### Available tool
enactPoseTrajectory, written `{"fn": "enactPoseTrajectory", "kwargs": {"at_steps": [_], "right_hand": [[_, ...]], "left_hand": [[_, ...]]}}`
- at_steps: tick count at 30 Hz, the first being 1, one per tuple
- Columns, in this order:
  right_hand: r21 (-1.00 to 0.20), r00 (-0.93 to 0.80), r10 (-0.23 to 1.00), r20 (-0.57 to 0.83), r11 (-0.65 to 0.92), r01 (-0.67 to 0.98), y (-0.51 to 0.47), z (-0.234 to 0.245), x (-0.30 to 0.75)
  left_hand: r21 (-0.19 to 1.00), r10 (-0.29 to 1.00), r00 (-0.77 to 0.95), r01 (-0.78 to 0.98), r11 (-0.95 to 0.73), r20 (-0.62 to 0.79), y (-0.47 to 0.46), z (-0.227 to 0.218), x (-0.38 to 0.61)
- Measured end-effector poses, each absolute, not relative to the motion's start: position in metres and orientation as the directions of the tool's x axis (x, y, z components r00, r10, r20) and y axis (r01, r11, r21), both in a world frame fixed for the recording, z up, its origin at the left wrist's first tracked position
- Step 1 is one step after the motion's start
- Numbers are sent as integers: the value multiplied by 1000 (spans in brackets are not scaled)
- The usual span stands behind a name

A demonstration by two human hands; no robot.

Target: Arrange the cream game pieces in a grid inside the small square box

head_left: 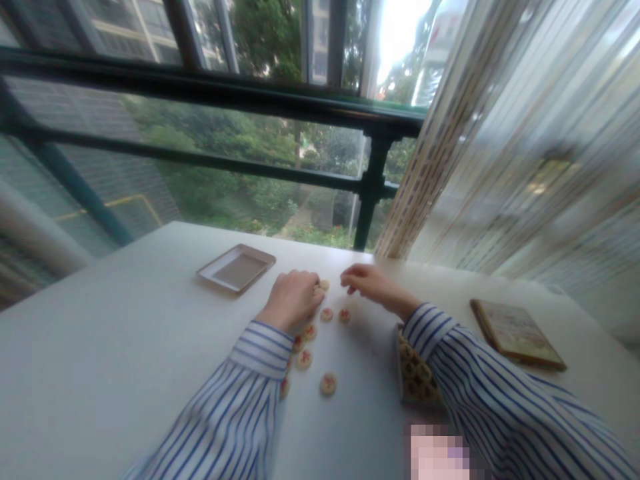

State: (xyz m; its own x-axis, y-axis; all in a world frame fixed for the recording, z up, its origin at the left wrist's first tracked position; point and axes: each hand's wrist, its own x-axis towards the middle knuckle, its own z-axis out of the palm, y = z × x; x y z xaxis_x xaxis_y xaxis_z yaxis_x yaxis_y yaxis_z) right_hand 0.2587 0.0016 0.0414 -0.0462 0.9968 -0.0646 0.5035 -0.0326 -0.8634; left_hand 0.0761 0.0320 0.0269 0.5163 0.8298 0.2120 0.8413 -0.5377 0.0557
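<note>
The step in hand seemed to be the handling of small round pieces on the white tabletop (125, 347), at a spot just in from its far edge. The left hand (295, 297) was bent down over a couple of pale discs (324, 285), its fingertips right at them; whether that grip was pinching one or merely resting against it, I could not tell. The right hand (373, 285) hung opposite, a short gap away, its grip loosely open with nothing visible in it. Between the hands and the near side of the tabletop lay a loose scatter of red-marked discs (329, 384) — some touching or close together beside the left cuff (263, 343), others on their own. Many more pieces sat in a box (400, 373) farther toward the right edge, partly hidden under the right sleeve (500, 387). A shallow tray (220, 287) rested near the far left corner, and a flat, book-like item (520, 333) lay toward the right edge. As I judged it, the next move called for a light fingertip pinch on a single disc — with care not to nudge its close neighbours — and for the cuffs to clear the pieces beside them.
</note>
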Motion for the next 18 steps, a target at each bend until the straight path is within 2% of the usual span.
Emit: {"fn": "enactPoseTrajectory", "kwargs": {"at_steps": [5,18], "right_hand": [[-863,-36,997,-74,-45,504,1,41,256],[-872,-55,997,-62,-27,489,0,41,255]], "left_hand": [[44,852,493,861,-507,175,29,24,79],[25,862,455,882,-472,226,23,21,83]]}}
